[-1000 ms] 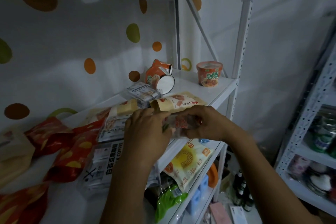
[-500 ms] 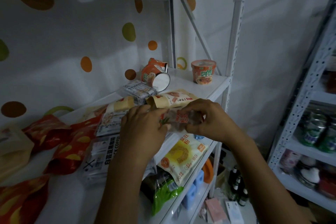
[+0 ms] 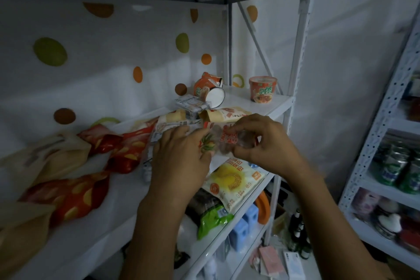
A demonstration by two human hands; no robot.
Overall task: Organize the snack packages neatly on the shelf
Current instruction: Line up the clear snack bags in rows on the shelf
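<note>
A small clear snack packet [image 3: 227,141] with a red label is held in the air at the front edge of a white shelf [image 3: 261,103], stretched between two hands. The left hand [image 3: 181,157] pinches its left end with curled fingers and thumb, and the right hand [image 3: 266,143] pinches its right end the same way. Just beyond the fingertips lies a tan pouch [image 3: 225,115], flat on the shelf, and behind that a small grey-printed carton [image 3: 192,103]. Further back from the fingers, an orange noodle cup [image 3: 208,91] is tipped on its side with its white base facing out, and a second red noodle cup [image 3: 263,88] stands upright well to the right of it, near the corner post. To the left of the left hand, red packages [image 3: 120,150] with yellow shapes lie scattered and crumpled, with beige bags [image 3: 52,154] beyond them. Below the fingers, on the next shelf down, are a yellow packet [image 3: 234,180] and a green bag [image 3: 213,218]; lower still, pale blue blocks [image 3: 247,220]. Behind the shelf hangs a white sheet [image 3: 113,52] dotted with green, orange and brown spots. Well to the right of the right hand stands a second white rack [image 3: 386,120] holding green cans [image 3: 395,166]. Dark bottles [image 3: 297,234] stand on the floor between the two racks. The room is dim.
</note>
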